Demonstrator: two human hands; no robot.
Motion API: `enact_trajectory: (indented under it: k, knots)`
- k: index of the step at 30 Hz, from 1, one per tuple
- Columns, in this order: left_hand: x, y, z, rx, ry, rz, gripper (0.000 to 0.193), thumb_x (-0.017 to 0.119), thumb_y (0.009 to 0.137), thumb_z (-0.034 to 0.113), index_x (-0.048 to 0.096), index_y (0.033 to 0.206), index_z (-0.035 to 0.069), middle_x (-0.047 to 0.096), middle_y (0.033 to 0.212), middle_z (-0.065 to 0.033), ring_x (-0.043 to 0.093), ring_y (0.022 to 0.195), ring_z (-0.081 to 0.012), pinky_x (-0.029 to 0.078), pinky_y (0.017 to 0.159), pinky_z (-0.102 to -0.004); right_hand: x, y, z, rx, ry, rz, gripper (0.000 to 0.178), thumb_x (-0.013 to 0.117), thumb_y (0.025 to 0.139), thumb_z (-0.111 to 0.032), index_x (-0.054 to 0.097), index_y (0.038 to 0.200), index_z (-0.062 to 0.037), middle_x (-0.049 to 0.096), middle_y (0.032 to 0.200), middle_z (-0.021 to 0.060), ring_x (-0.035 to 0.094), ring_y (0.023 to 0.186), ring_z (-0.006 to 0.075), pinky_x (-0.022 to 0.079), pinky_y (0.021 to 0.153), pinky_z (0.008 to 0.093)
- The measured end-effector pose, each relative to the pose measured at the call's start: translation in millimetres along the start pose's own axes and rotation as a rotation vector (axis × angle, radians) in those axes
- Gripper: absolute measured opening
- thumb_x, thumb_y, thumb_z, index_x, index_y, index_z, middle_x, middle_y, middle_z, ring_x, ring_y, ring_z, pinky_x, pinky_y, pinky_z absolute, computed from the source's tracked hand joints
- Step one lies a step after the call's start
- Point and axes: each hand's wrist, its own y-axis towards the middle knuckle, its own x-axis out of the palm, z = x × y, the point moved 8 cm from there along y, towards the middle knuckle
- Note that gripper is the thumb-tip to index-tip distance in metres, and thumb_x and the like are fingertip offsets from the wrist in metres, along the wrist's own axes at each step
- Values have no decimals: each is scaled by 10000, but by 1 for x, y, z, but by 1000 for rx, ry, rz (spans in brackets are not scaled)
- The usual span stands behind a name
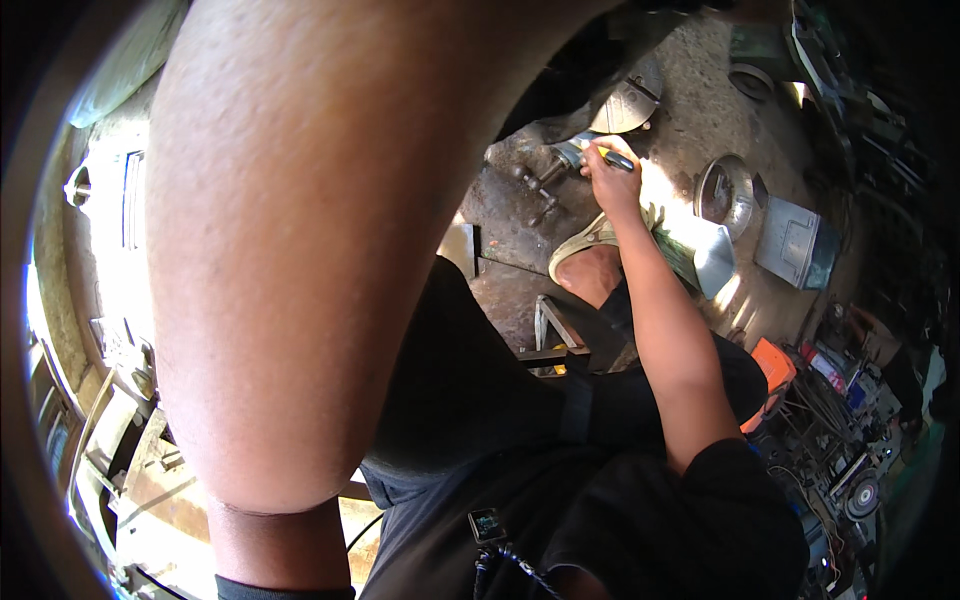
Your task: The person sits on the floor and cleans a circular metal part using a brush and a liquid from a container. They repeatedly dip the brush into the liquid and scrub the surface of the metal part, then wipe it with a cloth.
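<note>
My right hand (612, 184) is closed round a yellow and black marker (616, 159), held at a slant. Right beside it is a metal clamp or vise-like piece (540, 182) with a bar handle, on the dark ground. Just beyond the hand lies a round metal disc (628, 104) with a dark slot; I cannot tell whether the marker touches anything. My left forearm (290, 250) fills the left side, very close, and stretches to the top edge. My left hand does not show.
My sandalled foot (588, 262) is below the right hand. To the right lie a round metal ring (724, 196), a grey metal box (792, 242) and an orange object (770, 372). A metal frame (556, 328) stands near my knees. Cluttered tools (850, 450) fill the lower right.
</note>
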Motion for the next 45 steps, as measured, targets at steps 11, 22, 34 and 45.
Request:
enact_trajectory:
  k: [11,22,34,45]
  knots:
    - [-49,1,-17,-26,62,80,457,587,912,415,676,1033,-17,683,985,-212,664,905,-280,520,823,-365,-109,-31,38,126,-93,229,179,673,906,-133,568,962,0,614,693,62,574,543,111,487,526,241]
    - [-160,22,94,225,269,221,451,583,915,411,678,1028,-15,680,991,-219,661,912,-291,517,831,-369,-43,-6,17,52,-47,122,134,661,904,-133,608,909,-10,652,720,68,617,584,130,494,547,265]
    - [-154,80,299,794,702,231,440,579,924,404,676,1021,-15,669,990,-219,653,914,-303,514,832,-388,-100,-37,61,105,-364,359,178,697,852,-135,584,740,-56,575,601,30,529,481,113,429,458,269]
    - [-143,90,303,442,604,218,503,612,898,430,624,1156,-1,647,1119,-199,640,1012,-296,512,888,-371,-55,-11,13,-51,59,286,111,657,879,-110,593,826,-36,618,653,36,581,554,94,472,509,247]
